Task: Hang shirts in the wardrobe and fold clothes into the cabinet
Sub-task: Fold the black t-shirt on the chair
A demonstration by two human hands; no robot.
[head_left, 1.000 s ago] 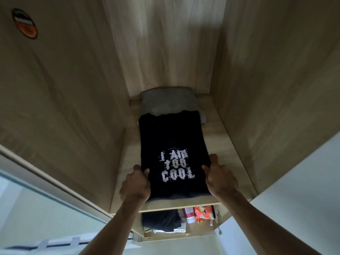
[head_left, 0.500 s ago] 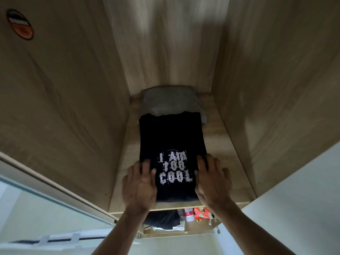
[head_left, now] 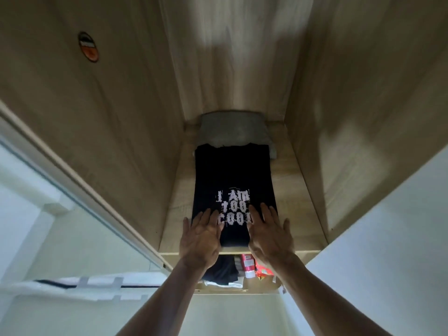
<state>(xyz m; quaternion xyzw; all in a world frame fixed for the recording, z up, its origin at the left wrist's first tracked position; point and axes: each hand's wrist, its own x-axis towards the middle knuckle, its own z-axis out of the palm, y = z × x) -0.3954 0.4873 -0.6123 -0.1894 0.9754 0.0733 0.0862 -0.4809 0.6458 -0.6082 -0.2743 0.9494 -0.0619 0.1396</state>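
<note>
Two hands lay flat on the near end of the folded black T-shirt [head_left: 232, 180]; the left hand [head_left: 200, 241] and the right hand [head_left: 270, 235] each had straight, spread fingers, gripping nothing, one either side of the white lettering; judged from that pose, they were pressing the cloth down and squaring it rather than carrying it. The shirt rested on the wooden shelf [head_left: 288, 190] inside the cabinet, its far edge overlapping a folded grey garment [head_left: 234, 128] set against the back panel; stacking it there probably kept the pile to the middle. Its near edge sat almost at the shelf's front lip, so little margin remained before it overhung; a further push inward looked sensible, though the grey piece limited travel. Bare wood showed on both sides of the shirt, slightly more on the right; the side walls stood close, leaving only narrow room for the wrists. Below the shelf, dark clothing [head_left: 221, 270] and a red container [head_left: 248, 265] showed in a lower compartment.
</note>
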